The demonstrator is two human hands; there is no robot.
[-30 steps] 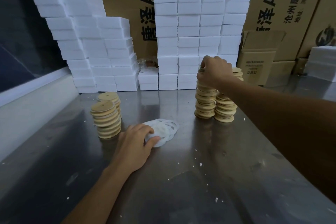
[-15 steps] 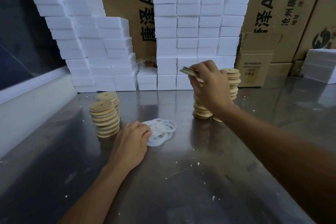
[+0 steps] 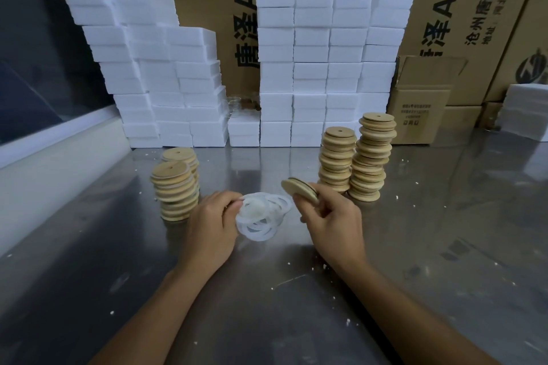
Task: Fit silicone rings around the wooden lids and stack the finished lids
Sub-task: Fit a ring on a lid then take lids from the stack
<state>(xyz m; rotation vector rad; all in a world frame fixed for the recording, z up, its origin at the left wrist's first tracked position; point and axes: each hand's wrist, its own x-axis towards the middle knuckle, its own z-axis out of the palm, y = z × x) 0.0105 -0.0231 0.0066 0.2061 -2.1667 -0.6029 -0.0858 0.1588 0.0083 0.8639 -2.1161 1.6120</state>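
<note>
Wooden lids (image 3: 300,190), two flat pale discs it seems, sit pinched in my right hand (image 3: 332,224) just right of frame centre, tilted so their broad faces angle up and left, a dark groove showing along the rim. My left hand (image 3: 210,227) has its fingers curled onto the heap of silicone rings (image 3: 262,215), thin, translucent white loops lying loose on the brushed steel table (image 3: 415,290); I cannot tell if it has one ring singled out. At left centre I see two short stacks of lids (image 3: 175,187), smooth, round, each with a small centre hole. Two taller stacks (image 3: 354,161) stand right of centre. Blocks of white foam (image 3: 326,62) fill the upper frame before printed cardboard cartons (image 3: 444,9).
</note>
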